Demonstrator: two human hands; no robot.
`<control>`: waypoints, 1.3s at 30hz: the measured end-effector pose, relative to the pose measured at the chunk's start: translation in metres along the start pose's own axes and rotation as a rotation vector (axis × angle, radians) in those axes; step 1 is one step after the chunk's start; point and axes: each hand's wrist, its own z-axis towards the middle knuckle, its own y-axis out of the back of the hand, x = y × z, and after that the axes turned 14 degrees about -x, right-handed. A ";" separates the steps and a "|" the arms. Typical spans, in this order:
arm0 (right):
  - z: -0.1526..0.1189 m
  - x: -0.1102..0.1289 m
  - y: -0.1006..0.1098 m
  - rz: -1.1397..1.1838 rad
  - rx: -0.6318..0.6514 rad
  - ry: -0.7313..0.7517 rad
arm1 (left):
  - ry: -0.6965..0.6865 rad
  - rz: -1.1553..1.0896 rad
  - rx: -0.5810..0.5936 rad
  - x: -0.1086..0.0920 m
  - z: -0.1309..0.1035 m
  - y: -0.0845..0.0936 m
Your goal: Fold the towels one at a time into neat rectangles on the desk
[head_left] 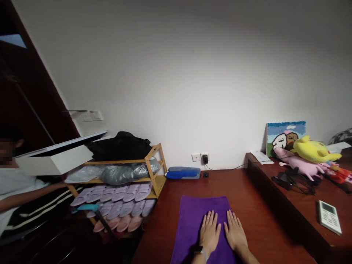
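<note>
A purple cloth (192,216) lies spread out on the reddish-brown table (162,227), its near end running out of the picture. My left hand (210,233) rests flat on the cloth, fingers stretched out, with a dark watch on the wrist. Beside it, my right hand (235,231) lies palm down at the cloth's right edge, its fingers straight too. The hands are a small gap apart, and neither holds anything. Folded blue cloths (183,172) lie at the table's far edge by the wall.
At left stands a wooden rack (155,176) with slippers (126,209), plastic-wrapped bundles and a black bag (122,146). A person sits beyond it near a white box (55,161). A raised surface at right holds plush toys (313,150), cables (297,181) and a white calculator-like device (329,217).
</note>
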 end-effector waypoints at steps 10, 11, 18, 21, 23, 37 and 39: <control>-0.010 0.004 -0.005 -0.094 0.004 -0.049 | 0.301 0.249 0.027 0.103 -0.014 0.029; -0.011 0.004 -0.005 -0.098 0.005 -0.054 | 0.311 0.267 0.027 0.115 -0.018 0.035; 0.013 0.011 0.007 -0.064 0.021 -0.023 | 0.283 0.266 -0.011 0.132 -0.029 0.036; 0.041 0.014 0.013 -0.018 0.031 -0.019 | 0.282 0.262 -0.020 0.132 -0.029 0.033; 0.057 0.013 0.012 0.005 0.043 -0.027 | 0.280 0.266 -0.023 0.134 -0.029 0.032; 0.072 0.008 -0.018 0.013 -0.034 -0.045 | 0.259 0.342 -0.088 0.133 -0.008 0.017; 0.072 0.007 -0.019 0.010 -0.036 -0.043 | 0.199 0.291 -0.118 0.108 0.011 0.007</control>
